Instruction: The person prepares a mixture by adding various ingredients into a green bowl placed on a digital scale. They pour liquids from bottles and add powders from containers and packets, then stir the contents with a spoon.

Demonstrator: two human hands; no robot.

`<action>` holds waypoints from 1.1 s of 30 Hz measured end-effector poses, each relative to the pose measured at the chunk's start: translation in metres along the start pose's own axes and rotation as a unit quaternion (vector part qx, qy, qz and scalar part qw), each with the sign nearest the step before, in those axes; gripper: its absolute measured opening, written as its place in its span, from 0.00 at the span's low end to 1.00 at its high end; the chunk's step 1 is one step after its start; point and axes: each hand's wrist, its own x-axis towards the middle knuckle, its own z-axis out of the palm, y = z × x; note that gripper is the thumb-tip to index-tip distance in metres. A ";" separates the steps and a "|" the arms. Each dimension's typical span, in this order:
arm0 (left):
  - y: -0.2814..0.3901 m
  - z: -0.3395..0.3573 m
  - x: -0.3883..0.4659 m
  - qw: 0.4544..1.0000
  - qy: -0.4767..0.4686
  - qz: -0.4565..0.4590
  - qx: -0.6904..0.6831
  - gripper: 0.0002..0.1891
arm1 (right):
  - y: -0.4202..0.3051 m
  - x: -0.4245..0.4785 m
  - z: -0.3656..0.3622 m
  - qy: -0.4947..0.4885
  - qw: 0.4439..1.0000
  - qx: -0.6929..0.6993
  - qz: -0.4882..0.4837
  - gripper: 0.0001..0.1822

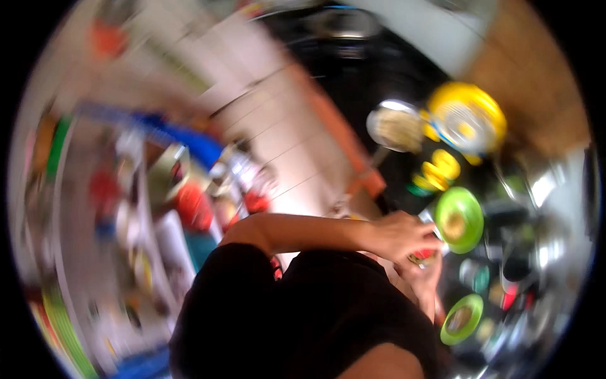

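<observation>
My left hand point(402, 239) reaches across in front of my body to the counter's edge. Just below it is my right hand point(423, 278). Between them the two hands hold a small container point(421, 256), red on top; blur hides what kind it is. Right beside my left fingers, a green bowl point(466, 208) on the dark countertop point(400, 196) holds some pale food point(453, 225). A second green bowl point(474, 304), with brownish contents, lies closer to my right forearm.
Yellow items point(441, 169), a round pan or bowl of pale food point(396, 125) and a yellow basin point(494, 113) stand farther along the counter. A pot point(348, 26) sits at the far end. Crowded shelves point(147, 227) are at left, beyond the tiled floor point(265, 142).
</observation>
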 end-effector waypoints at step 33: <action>-0.237 -0.105 -0.837 0.219 0.305 -0.927 0.010 0.49 | 0.008 0.150 0.510 -0.407 0.839 -0.342 -0.117 0.25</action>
